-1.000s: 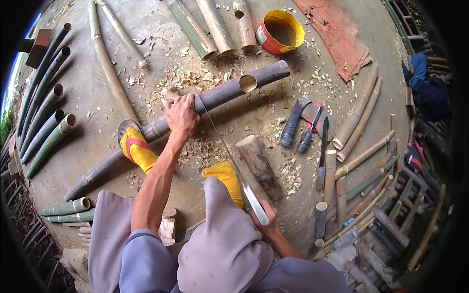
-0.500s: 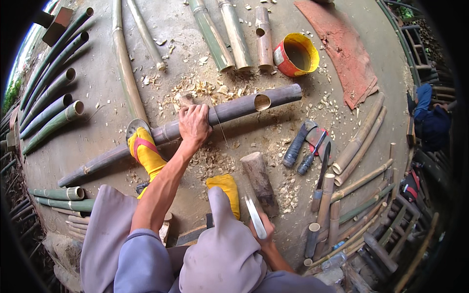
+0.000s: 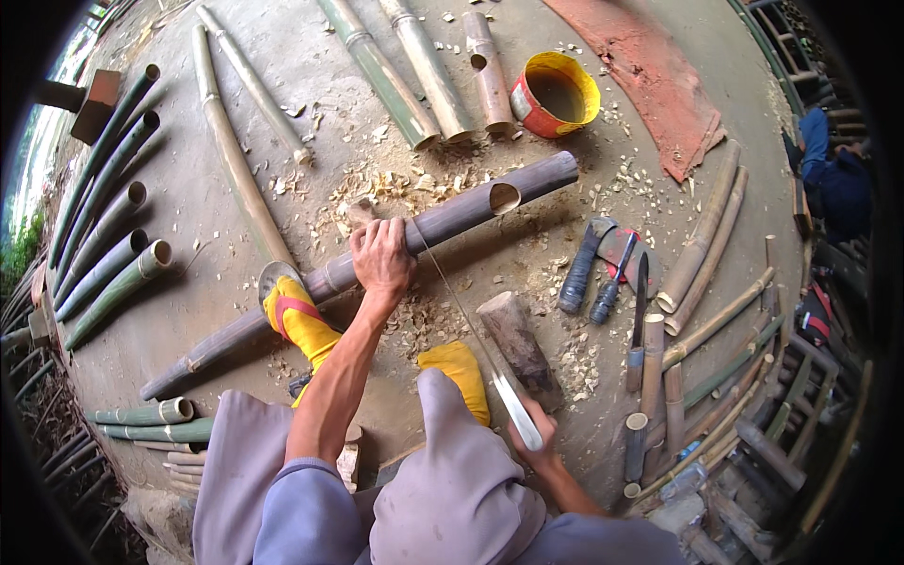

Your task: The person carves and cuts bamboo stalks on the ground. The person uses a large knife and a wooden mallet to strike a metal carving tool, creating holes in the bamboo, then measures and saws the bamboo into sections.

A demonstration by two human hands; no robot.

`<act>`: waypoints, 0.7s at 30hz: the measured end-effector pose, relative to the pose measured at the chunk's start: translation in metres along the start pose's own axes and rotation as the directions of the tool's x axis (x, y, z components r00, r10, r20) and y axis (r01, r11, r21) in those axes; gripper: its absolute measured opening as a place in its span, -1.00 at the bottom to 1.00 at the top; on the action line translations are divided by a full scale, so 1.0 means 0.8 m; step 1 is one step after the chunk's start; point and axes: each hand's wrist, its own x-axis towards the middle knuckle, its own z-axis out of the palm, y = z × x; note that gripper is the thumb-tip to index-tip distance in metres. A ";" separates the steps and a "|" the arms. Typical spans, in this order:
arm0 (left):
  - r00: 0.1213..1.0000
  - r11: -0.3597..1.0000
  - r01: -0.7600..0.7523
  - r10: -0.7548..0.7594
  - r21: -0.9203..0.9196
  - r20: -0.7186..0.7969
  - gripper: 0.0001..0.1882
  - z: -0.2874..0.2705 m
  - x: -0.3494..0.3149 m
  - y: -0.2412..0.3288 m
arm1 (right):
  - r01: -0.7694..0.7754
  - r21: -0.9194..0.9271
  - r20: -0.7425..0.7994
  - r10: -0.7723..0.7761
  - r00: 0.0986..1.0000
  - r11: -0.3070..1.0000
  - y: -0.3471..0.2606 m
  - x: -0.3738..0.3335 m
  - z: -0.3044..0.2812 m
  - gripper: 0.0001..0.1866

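A long dark bamboo pole (image 3: 452, 217) with a round hole cut in its side lies across the concrete floor. My left hand (image 3: 381, 256) grips it near the middle. My right hand (image 3: 532, 441) is shut on the handle of a thin saw (image 3: 461, 315), whose blade runs up to the pole beside my left hand. My foot in a yellow sock (image 3: 301, 320) rests on the pole to the left; the other yellow sock (image 3: 461, 372) is on the floor. A short wooden block (image 3: 516, 339) lies just right of the blade.
Wood shavings (image 3: 395, 184) litter the floor around the pole. Several cut bamboo poles (image 3: 104, 245) lie at left and at the top, more (image 3: 702, 245) at right. A yellow-and-red bucket (image 3: 556, 94), red cloth (image 3: 650, 75), and hand tools (image 3: 603, 273) lie nearby.
The view has drawn closer and shifted; my left hand stays gripped on the pole and my right hand keeps hold of the saw, its blade still against the pole.
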 end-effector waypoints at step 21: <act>0.999 1.000 -0.014 0.014 -0.003 -0.045 -0.55 0.007 -0.002 -0.004 | -0.102 0.198 0.037 0.096 0.995 0.975 -0.040 0.178 0.098 -0.55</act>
